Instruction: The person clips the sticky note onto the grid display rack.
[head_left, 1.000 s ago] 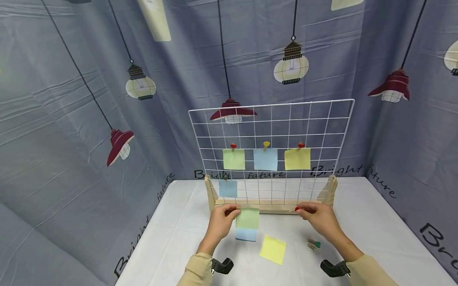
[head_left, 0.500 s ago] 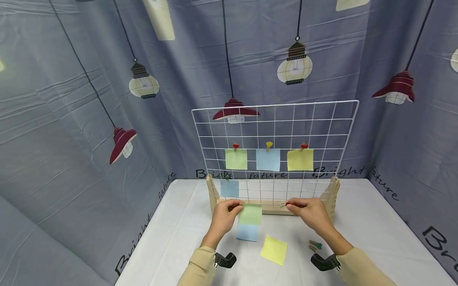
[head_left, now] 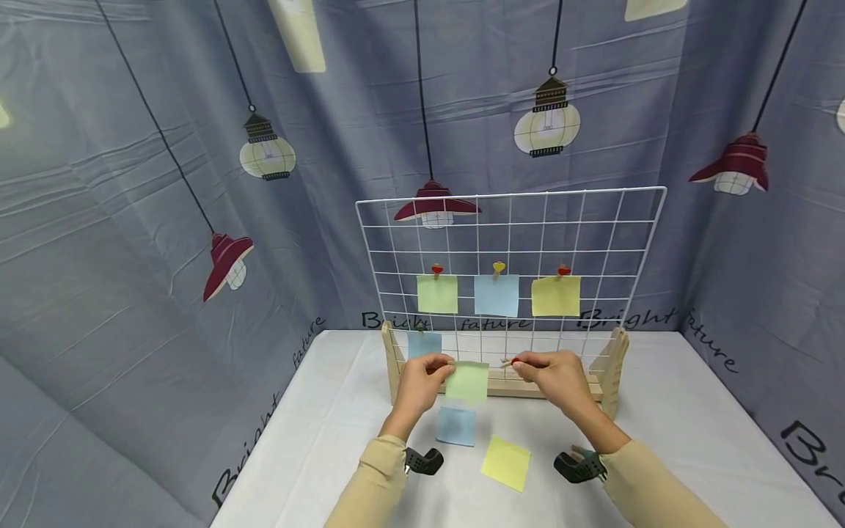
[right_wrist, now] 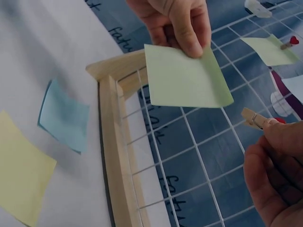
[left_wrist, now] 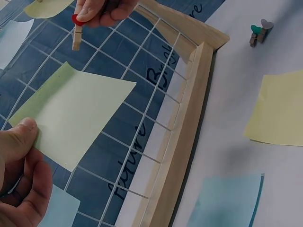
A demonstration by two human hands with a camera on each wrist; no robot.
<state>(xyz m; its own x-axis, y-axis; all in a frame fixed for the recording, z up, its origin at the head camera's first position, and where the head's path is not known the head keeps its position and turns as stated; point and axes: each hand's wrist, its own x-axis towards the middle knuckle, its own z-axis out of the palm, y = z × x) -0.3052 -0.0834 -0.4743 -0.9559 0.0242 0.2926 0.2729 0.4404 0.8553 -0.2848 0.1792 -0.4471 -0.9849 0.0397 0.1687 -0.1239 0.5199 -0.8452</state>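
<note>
My left hand (head_left: 420,383) pinches a green sticky note (head_left: 467,381) by its upper left corner, in front of the lower part of a white wire grid (head_left: 548,336). To the right, my right hand (head_left: 554,375) holds a small wooden clothespin (right_wrist: 253,118) with a red heart between thumb and fingers. In the right wrist view the clothespin's tip is close to the note but apart from it. Clipped in a row on the grid hang a green note (head_left: 437,294), a blue note (head_left: 496,295) and a yellow note (head_left: 556,296); another blue note (head_left: 424,344) hangs lower left.
The grid stands in a wooden base (left_wrist: 187,127) on a white table (head_left: 310,433). A blue note (head_left: 456,426) and a yellow note (head_left: 506,463) lie on the table. Two clothespins (left_wrist: 255,34), with green and grey hearts, lie at the right. A patterned curtain (head_left: 317,242) surrounds the table.
The left hand has raised the green note upward and slightly right, away from the blue note below. My right hand has moved left and up with the clothespin, nearing the note.
</note>
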